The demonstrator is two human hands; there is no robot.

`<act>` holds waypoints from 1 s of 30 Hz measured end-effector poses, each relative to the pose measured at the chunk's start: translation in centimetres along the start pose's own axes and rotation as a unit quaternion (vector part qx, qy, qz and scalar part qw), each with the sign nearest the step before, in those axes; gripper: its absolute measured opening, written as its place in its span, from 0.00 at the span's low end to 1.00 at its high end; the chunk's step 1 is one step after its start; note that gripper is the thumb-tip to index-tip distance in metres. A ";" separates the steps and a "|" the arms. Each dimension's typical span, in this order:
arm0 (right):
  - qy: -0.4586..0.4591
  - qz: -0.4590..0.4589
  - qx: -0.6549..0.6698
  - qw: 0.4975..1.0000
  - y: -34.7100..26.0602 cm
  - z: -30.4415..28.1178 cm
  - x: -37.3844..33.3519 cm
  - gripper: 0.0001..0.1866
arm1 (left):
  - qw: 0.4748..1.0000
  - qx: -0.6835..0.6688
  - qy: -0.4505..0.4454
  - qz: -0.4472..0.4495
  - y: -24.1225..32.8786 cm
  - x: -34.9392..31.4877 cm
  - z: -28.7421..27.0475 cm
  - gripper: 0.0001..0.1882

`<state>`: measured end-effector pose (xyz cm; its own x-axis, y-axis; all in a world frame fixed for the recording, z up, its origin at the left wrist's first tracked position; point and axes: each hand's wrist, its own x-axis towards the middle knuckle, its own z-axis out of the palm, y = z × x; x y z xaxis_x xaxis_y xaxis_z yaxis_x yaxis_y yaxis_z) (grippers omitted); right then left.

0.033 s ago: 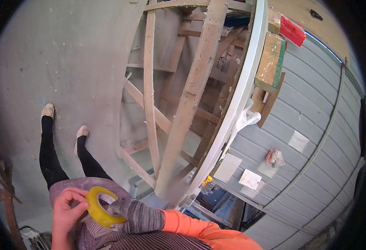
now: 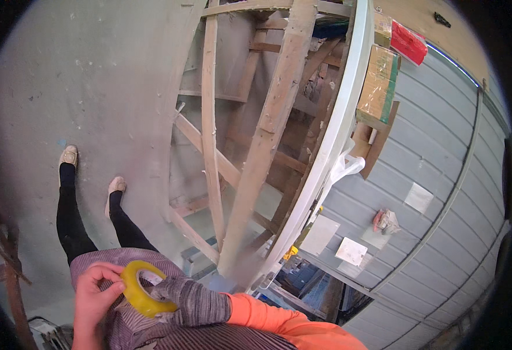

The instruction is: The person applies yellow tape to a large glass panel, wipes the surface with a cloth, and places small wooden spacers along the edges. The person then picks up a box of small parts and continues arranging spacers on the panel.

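Note:
A wide roll of yellow packing tape (image 2: 134, 291) is held in front of my striped apron (image 2: 119, 256). My right hand (image 2: 189, 300), in a grey knitted glove below an orange sleeve, grips the roll from its right side, its fingers reaching toward the core. My bare left hand (image 2: 99, 291) is closed at the roll's left edge, thumb and forefinger pinched together against the tape. Whether a loose tape end lies between those fingertips is too small to make out.
To my right runs a wooden frame (image 2: 270, 111) with a white edge strip (image 2: 326, 140). Beyond it a grey panelled wall (image 2: 425, 140) carries papers. A cardboard box (image 2: 378, 84) and a red package (image 2: 408, 44) sit farther off. A dark wooden post (image 2: 13, 286) stands at lower left.

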<state>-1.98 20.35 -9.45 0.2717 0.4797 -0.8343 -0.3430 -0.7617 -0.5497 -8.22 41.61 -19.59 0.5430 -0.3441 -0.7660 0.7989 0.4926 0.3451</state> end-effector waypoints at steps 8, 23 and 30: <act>0.068 -0.015 -0.038 0.997 -1.4 0.2 -2.4 0.28 | 1.000 0.007 -0.011 0.005 1.0 -1.9 1.0 0.06; 0.095 -0.091 -0.115 0.985 0.9 -4.2 -12.0 0.29 | 0.997 0.050 -0.032 0.042 -1.9 -4.3 10.9 0.05; 0.149 -0.122 -0.085 0.978 9.7 -3.5 -16.1 0.32 | 0.993 0.082 -0.037 0.077 -4.6 -3.6 17.5 0.04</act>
<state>-6.48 3.72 -1.21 0.5847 0.5279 -0.6160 -0.0876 -0.7138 -0.6949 -9.29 26.61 -8.97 0.6740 -0.3359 -0.6579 0.7336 0.4085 0.5430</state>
